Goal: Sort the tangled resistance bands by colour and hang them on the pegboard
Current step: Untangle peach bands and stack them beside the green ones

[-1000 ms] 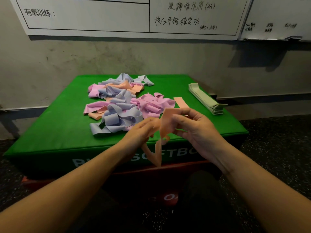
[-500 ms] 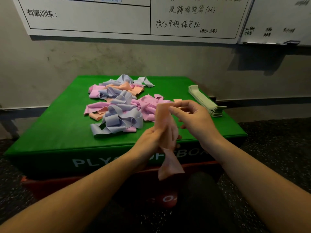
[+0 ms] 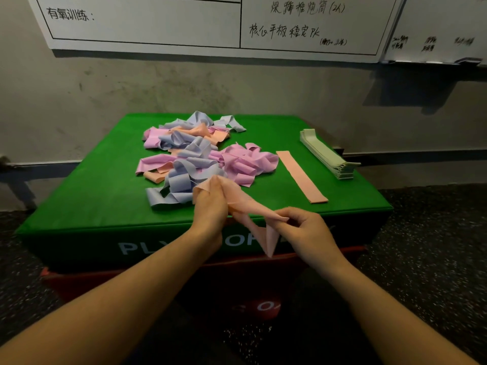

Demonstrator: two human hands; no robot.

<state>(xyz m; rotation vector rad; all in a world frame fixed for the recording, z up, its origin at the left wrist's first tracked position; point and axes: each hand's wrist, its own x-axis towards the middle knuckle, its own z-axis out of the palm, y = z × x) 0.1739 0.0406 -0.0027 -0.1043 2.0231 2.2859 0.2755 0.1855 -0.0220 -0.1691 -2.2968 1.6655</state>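
A tangled heap of pink, lilac-blue and orange resistance bands (image 3: 200, 156) lies on the green soft box (image 3: 87, 206). One orange band (image 3: 247, 206) is stretched between my hands over the box's front edge. My left hand (image 3: 210, 206) grips its upper end beside the heap. My right hand (image 3: 303, 227) pinches its other end lower and to the right, with a twisted loop hanging below. A flat orange band (image 3: 301, 176) lies alone right of the heap. A neat stack of pale green bands (image 3: 326, 154) sits at the box's right edge. No pegboard is in view.
The green box rests on a red box (image 3: 79, 283) on dark speckled floor (image 3: 434, 246). Behind it is a grey wall with whiteboards (image 3: 210, 22) carrying handwriting.
My hands have pulled apart, spreading the orange band: the right hand dropped down and to the right, the left stayed near the heap. The flat orange band on the box is now uncovered.
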